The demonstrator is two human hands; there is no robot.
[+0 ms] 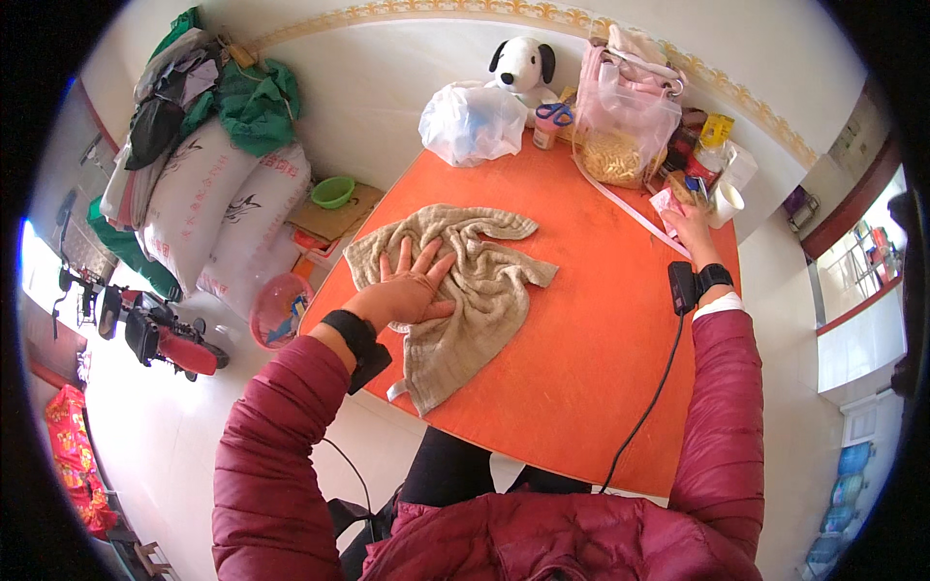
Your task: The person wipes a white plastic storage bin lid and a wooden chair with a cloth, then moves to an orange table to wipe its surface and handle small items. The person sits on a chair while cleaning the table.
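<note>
A crumpled beige cloth (472,312) lies on the left part of the orange table (581,363). My left hand (414,287) rests flat on it, palm down, with the fingers spread. At the table's right side my right hand (689,226) reaches among small items and touches a pink and white packet (665,205); whether the fingers grip it is unclear. Beside that hand are a white paper cup (725,203) and something with a blue part. A pale pink strap (632,210) runs across the table to the left of my right hand.
Along the table's back stand a white plastic bag (472,123), a plush dog (522,69), blue-handled scissors (554,114) over a small jar, a clear bag of yellowish food (617,156) and a bottle (706,161). Large sacks (196,196) and a pink basket (280,311) are left of the table.
</note>
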